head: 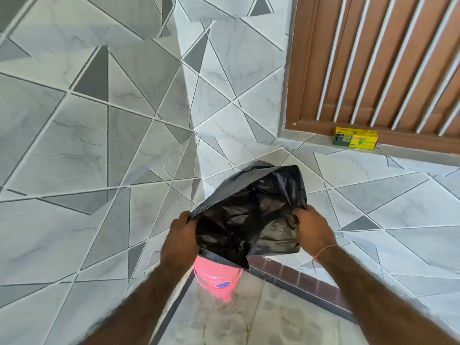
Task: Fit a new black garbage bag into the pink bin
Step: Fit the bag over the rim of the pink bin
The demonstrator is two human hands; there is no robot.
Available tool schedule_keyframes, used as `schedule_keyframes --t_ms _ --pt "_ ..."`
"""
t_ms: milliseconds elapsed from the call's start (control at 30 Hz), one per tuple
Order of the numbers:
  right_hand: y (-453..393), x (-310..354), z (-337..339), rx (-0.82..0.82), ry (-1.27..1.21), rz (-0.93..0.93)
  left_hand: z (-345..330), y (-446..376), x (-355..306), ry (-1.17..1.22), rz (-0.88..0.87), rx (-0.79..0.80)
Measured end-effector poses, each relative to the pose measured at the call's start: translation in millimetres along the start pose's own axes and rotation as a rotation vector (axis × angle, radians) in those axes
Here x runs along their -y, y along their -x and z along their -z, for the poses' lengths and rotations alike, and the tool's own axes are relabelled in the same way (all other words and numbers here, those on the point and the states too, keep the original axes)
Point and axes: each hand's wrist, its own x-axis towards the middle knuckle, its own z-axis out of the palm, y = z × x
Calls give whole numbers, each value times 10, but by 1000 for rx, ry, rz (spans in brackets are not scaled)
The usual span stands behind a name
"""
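Right now you hold the black garbage bag [251,212] up in the middle of the frame, just above the pink bin [216,276]. Your left hand [180,241] is closed on the bag's edge at the left side. Your right hand [314,230] is closed on the edge at the right side. Between them the mouth of the bag is pulled open toward you.

The bin stands on the floor at the lower middle of the frame, in the corner of the tiled wall [87,120]. The bottom of the bag hangs over the bin's top and hides its rim, so you cannot tell if the bag has gone inside.

I think the bag is very light, thin and floppy. It will crumple and puff with air, and it may slip from your fingers. Keep hold of the rim on two sides, as you do now. Too hard a pull could tear it.

A small yellow box [355,138] sits on the ledge by the brown window frame [302,70], in the upper right.
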Motion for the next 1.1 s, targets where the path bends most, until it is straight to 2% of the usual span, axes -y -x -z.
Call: schedule_keyframes --t_ms 167,267,433,500,600,700,833,1100 --pt "-39 43 -101 15 -50 36 4 40 -55 137 155 -56" --pt "-105 58 -111 28 -50 31 17 28 -38 197 267 -35" --pt "-340 145 -6 -7 -111 -4 84 -122 52 247 292 31" --pt "-500 189 61 -38 -126 -26 140 -211 175 183 247 119" --pt "-743 253 78 -24 -75 -48 199 -339 435 -87 182 257" --pt "-939 386 -30 50 -28 -86 225 -458 673 -197 229 341" --pt "-1169 637 -317 132 1 -114 142 -832 1101 -43 227 355" --pt "-1584 1243 -653 244 72 -89 262 -1583 1369 281 316 189"
